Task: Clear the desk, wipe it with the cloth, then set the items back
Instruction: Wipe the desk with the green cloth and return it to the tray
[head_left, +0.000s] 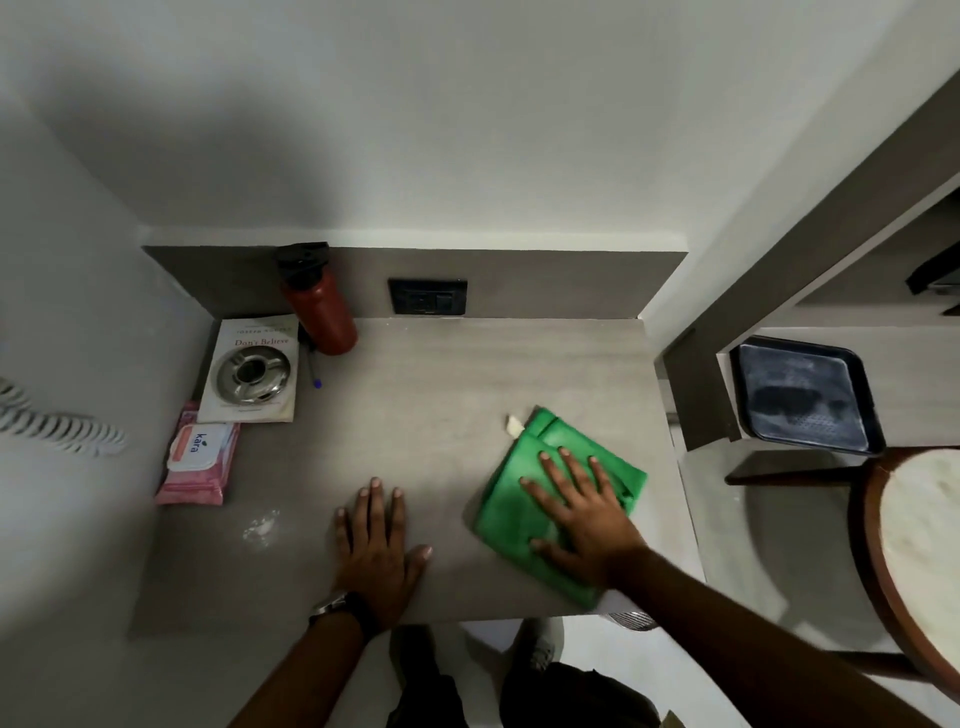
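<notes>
two hands (376, 545) flat on desk (441, 374), one green cloth (519, 499)

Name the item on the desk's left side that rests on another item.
The steel ashtray: it sits on the book; the red bottle, pen and wipes pack rest on the desk.

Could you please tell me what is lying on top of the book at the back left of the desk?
A round metal ashtray sits on the book, nothing else. It covers the middle of the cover, so the title past "Don't Believe" cannot be read.
</notes>
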